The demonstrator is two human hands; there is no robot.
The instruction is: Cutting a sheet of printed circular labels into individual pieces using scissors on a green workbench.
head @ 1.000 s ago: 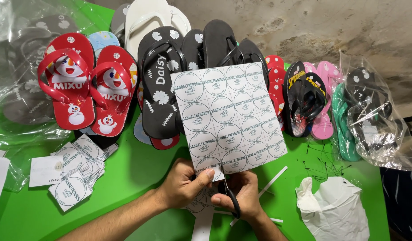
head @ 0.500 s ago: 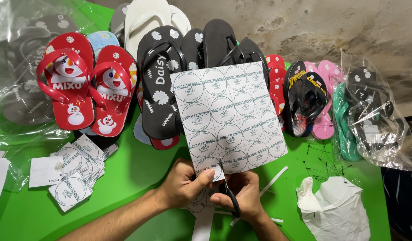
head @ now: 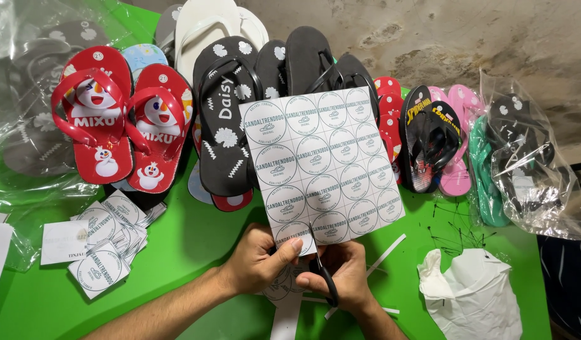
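Two hands meet low in the middle of the view, and between them you hold up a white sheet of round printed labels (head: 322,167), upright above the green table (head: 196,245). Your left hand (head: 262,261) pinches the sheet's lower left corner, thumb pressed over the bottom label. Your right hand (head: 344,277) is closed through the black handles of a pair of scissors (head: 322,267), blades pointing up into the sheet's bottom edge, just right of your left thumb. Thin white paper strips (head: 385,255) lie on the table just beside your right hand. To your left, well apart, a loose pile of cut square labels (head: 105,242) sits on the green surface. Behind the sheet runs a row of flip-flops: a red pair with snowman figures (head: 117,126), a black pair with white flower marks (head: 224,119), a white pair (head: 205,25) at the back, and black-and-pink ones (head: 438,141) to the right. A clear plastic bag holding a dark pair (head: 526,151) lies far right, and a crumpled white bag (head: 469,296) sits near your right wrist.
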